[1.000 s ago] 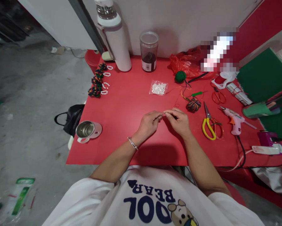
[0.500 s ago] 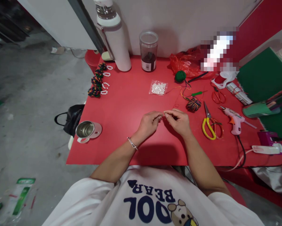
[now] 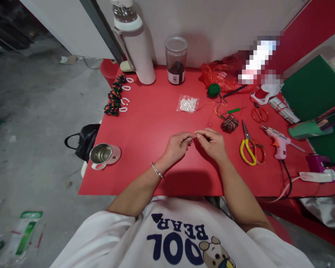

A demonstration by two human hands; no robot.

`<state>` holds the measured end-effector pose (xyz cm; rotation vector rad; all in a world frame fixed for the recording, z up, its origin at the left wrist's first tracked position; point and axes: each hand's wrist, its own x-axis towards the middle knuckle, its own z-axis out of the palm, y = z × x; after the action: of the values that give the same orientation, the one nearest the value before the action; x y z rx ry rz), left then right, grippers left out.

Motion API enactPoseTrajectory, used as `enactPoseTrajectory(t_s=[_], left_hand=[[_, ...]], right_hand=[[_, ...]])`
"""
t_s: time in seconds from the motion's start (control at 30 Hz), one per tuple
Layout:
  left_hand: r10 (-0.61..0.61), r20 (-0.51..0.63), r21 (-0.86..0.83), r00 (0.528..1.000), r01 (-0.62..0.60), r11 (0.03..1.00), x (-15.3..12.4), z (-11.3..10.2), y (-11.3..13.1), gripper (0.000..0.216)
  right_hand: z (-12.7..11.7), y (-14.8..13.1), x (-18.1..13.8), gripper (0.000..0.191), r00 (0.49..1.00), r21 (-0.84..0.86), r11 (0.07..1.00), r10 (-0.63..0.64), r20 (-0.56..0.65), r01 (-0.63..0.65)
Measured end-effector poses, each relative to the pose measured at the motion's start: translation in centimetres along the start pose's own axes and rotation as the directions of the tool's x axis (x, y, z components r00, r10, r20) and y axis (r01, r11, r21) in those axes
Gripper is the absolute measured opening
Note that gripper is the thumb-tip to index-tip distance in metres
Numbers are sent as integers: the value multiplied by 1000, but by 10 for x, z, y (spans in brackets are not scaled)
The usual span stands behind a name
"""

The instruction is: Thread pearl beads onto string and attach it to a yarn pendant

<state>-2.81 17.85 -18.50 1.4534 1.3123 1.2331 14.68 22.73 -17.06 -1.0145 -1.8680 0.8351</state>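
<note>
Both hands meet over the middle of the red table [image 3: 145, 126]. My left hand [image 3: 177, 147] is closed in a pinch, fingertips pointing right. My right hand [image 3: 212, 143] is closed in a pinch too, fingertips touching those of the left. What they pinch is too small to make out; a thin thread seems to run between them. A small bag of white pearl beads [image 3: 187, 104] lies beyond the hands. A ball of multicoloured cord [image 3: 230, 124] sits just right of my right hand, with a green ball of cord [image 3: 214, 90] behind it.
Yellow-handled scissors [image 3: 247, 149], small red scissors [image 3: 259, 113] and a pink glue gun [image 3: 277, 141] lie at the right. A white flask [image 3: 136, 48] and clear jar [image 3: 176, 61] stand at the back. Finished cord-and-pearl pieces [image 3: 117, 95] line the left edge, near a steel mug [image 3: 101, 154].
</note>
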Motion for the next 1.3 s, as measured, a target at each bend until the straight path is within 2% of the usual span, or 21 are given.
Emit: enactPoseTrajectory(t_s=[0.4,0.9,1.2,1.3], left_hand=[[55,11,106,998,-56,993,0,-1,-1,21],[46,5,51,999,-46,998,1,-2,-3,20],[-133,96,-125,986,144,982,2,-3,-2,18],[-137,100,-150,986,151,977,1,-3,-3,19]], right_hand=[[0,-1,1,20,1000,55,998,22,15,-23],[-5,2,3,18,993,115,989,86,79,-95],[-6,1,4,18,992,138,987,64,113,-79],[-7,1,5,20,989,132,987,76,129,-93]])
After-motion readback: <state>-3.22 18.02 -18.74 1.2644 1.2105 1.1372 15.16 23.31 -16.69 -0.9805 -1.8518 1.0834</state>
